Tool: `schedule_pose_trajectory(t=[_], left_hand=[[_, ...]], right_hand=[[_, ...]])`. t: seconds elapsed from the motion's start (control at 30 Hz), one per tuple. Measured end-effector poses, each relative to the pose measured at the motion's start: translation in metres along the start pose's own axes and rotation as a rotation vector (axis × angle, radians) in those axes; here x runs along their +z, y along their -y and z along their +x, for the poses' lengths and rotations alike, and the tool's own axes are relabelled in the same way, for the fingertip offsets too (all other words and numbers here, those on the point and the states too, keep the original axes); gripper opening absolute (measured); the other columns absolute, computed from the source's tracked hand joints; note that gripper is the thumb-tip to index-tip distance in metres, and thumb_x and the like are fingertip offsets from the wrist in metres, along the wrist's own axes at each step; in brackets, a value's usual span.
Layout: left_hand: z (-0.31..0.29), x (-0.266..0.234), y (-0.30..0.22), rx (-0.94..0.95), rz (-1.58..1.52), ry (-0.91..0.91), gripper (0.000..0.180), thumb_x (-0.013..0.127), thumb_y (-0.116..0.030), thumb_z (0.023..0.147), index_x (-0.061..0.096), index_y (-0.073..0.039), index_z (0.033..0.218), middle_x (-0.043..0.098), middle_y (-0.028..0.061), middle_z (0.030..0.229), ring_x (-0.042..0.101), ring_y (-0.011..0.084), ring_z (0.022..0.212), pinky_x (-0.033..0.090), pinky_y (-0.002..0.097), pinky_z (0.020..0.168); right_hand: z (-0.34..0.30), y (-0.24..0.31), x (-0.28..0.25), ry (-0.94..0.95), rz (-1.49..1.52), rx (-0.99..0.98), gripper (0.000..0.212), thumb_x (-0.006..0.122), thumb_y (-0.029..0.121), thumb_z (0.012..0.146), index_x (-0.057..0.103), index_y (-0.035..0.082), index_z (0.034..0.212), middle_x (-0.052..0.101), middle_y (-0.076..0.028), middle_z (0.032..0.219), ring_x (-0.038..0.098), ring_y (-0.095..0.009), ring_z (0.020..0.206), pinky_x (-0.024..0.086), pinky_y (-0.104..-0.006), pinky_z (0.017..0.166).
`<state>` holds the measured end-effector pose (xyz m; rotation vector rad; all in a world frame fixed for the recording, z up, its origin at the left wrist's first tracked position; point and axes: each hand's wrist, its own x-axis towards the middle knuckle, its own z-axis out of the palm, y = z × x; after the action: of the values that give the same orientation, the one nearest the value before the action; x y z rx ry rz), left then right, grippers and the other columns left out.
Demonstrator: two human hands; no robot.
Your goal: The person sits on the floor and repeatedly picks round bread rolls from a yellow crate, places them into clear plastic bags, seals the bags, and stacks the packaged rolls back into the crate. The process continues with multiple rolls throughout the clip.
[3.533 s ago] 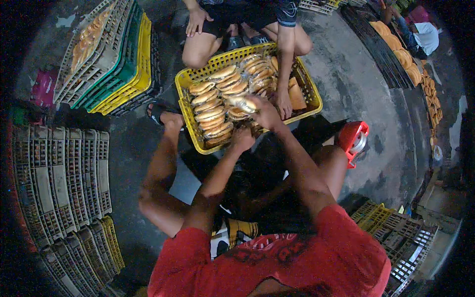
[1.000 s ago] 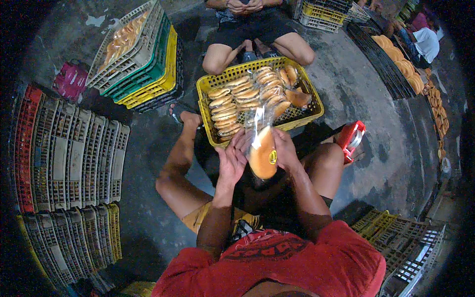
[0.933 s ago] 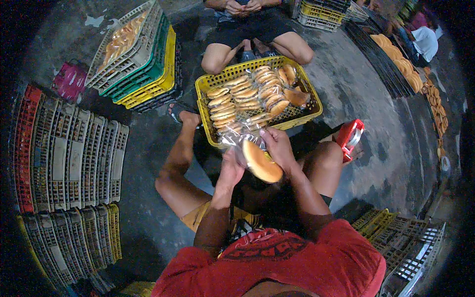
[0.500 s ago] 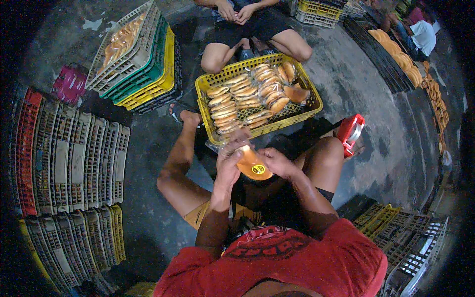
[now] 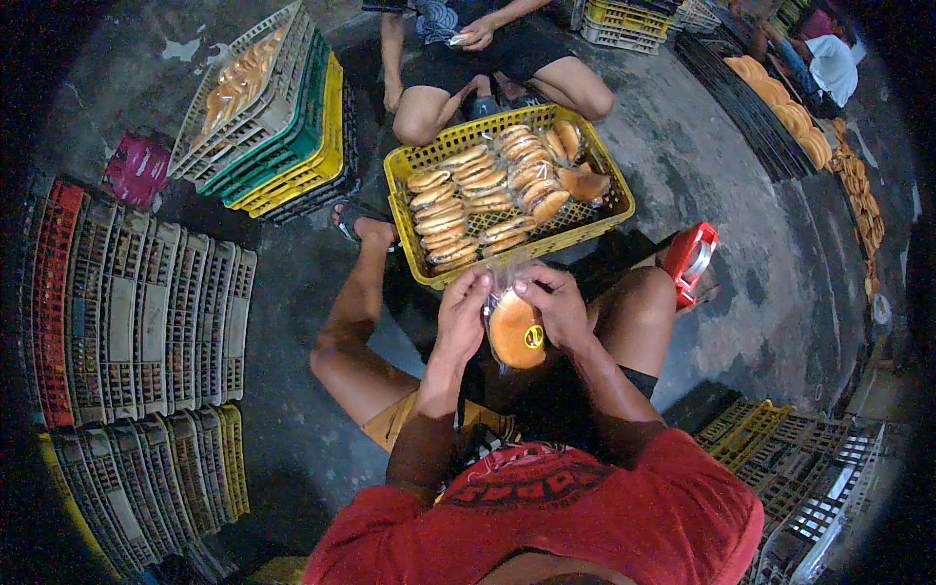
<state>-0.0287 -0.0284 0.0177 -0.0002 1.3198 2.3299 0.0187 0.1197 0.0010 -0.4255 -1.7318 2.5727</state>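
Note:
Between my two hands hangs a golden-brown bread bun (image 5: 514,330) in a clear plastic bag, with a round yellow-and-black sticker on its right side. My left hand (image 5: 462,310) is closed, pinching the bag's upper left edge. My right hand (image 5: 556,304) likewise pinches the bag at its upper right. Just beyond my hands is a yellow plastic crate (image 5: 395,185), holding rows of bagged buns (image 5: 439,219). The bag's gathered top overlaps the crate's near rim in view.
A red tape dispenser (image 5: 692,263) stands by my right knee. Stacked crates (image 5: 322,136) with buns on top are at the far left; more crates (image 5: 146,302) line the left. Another person (image 5: 487,68) sits beyond the yellow crate. Loose buns (image 5: 770,97) lie at the far right.
The bagged bun has turned more upright and sits slightly lower. My hands have come level at the bag's top. The other person's hands have separated, one lowering beside the knee.

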Motion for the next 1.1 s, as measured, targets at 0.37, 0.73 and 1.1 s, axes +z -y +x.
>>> schedule_pose_trajectory(t=[0.37,0.73,1.1], left_hand=[[0.003,0.018,0.029,0.160,0.540,-0.087,0.019,0.069,-0.011,0.087,0.069,0.004,0.100,0.070,0.0062,0.086,0.062,0.0105,0.079,0.049,0.0254,0.073],[-0.003,0.025,0.020,0.395,0.731,-0.091,0.020,0.068,-0.001,0.083,0.062,0.002,0.102,0.070,0.0097,0.090,0.066,0.0153,0.083,0.051,0.0291,0.077],[0.005,0.032,0.028,0.440,0.834,-0.129,0.014,0.072,-0.004,0.080,0.064,0.001,0.090,0.068,0.0085,0.088,0.064,0.0178,0.083,0.049,0.0312,0.079]], right_hand=[[-0.004,-0.003,-0.006,-0.324,-0.365,-0.288,0.015,0.067,0.003,0.084,0.067,0.001,0.099,0.063,-0.003,0.092,0.056,-0.010,0.090,0.044,-0.0253,0.082],[-0.001,0.008,-0.030,-0.061,-0.409,-0.189,0.022,0.069,0.014,0.084,0.069,0.001,0.102,0.067,-0.008,0.092,0.062,-0.019,0.089,0.046,-0.0295,0.084],[-0.019,0.020,-0.026,-0.233,-0.787,-0.349,0.012,0.067,0.011,0.086,0.067,0.001,0.092,0.061,-0.007,0.094,0.055,-0.017,0.095,0.044,-0.0318,0.085]])
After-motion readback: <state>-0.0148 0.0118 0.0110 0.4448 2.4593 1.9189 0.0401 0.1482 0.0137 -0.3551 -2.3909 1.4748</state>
